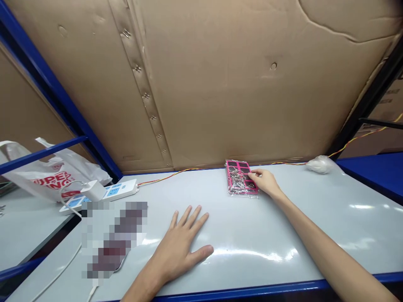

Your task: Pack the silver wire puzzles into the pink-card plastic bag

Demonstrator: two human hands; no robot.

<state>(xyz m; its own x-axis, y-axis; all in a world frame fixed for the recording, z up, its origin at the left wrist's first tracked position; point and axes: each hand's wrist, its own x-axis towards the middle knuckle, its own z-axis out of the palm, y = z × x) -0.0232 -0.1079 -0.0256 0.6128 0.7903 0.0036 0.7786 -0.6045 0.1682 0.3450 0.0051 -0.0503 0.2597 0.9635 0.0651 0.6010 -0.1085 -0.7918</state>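
Observation:
My left hand (pixel 181 247) lies flat on the grey tabletop (pixel 239 222), fingers spread, with nothing in it. At the back of the table, my right hand (pixel 267 182) pinches the right edge of a pink-and-black packet in clear plastic (pixel 238 178). Metal rings and small chains, like key-ring parts, show on the packet's face; its exact kind I cannot tell. The packet rests on the table near the cardboard wall, and my right fingertips cover a little of its right side.
A white power strip (pixel 122 188) with a plugged-in charger (pixel 93 191) stands at the left, beside a white plastic bag (pixel 63 172). A blurred-out device with a cable lies left of my left hand. A crumpled pale bag (pixel 320 164) sits back right. Cardboard (pixel 220 84) closes the back.

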